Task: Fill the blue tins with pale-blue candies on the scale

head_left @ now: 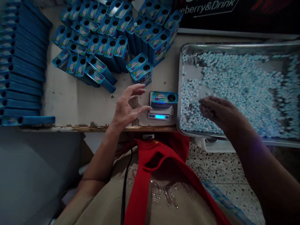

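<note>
A small blue candy box [161, 97] with a round dark hole in its top stands on a little digital scale [152, 116] whose display glows blue. Just left of the scale, my left hand [127, 107] is open, thumb and fingers spread apart, the thumb tip close to the box's side. My right hand [217, 111] hovers above the left part of a metal tray [181, 62] spread with pale blue and white candies [248, 84]. Its fingers are pinched together, and whatever may be between them is hidden.
Many more blue boxes [107, 47] stand grouped at the back of the worn table [93, 107], two of them [140, 72] just behind the scale. A long row of boxes [23, 72] lies at the far left. A dark printed panel [234, 18] is behind the tray.
</note>
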### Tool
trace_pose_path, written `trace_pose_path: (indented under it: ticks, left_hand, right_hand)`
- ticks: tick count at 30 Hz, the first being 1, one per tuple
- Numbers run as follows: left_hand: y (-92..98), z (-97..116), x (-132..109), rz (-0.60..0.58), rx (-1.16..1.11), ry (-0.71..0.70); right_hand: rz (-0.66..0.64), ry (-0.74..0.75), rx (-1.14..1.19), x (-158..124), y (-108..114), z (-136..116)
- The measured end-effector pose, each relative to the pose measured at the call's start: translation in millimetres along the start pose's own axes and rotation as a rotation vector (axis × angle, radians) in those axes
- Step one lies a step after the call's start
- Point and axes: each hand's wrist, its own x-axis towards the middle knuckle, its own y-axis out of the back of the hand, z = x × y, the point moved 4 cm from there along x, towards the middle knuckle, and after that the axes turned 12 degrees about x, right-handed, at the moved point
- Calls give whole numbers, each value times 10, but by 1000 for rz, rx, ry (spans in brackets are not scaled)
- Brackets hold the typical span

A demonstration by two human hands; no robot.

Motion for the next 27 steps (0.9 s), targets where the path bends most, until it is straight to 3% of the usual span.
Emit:
trace_pose_path:
  ticks: [3, 5, 10, 14, 21, 24, 27]
  left_hand:
    - [-262, 43, 45, -35, -10, -36]
    - [-425, 157, 117, -65, -10, -61]
    - [-537, 670, 400, 7, 84, -213]
    - [-639, 976, 582, -1, 177, -281]
    - [-980, 1145, 691, -17, 237, -263]
    - [-1104, 1166, 708, -44, 248, -257]
    - [-1205, 1139, 721, -56, 233, -246]
  right_hand:
    - [-7, -77, 275, 120, -86, -26]
    - [-24, -53, 396, 199, -166, -98]
    - [-53, 234, 412, 302, -420, -365]
    - [-85, 527, 502, 307, -644, -562]
    - [-3, 786, 398, 223, -657, -640]
    - [10, 810, 427, 171, -583, -649]
    - [84, 743, 364, 79, -535, -680]
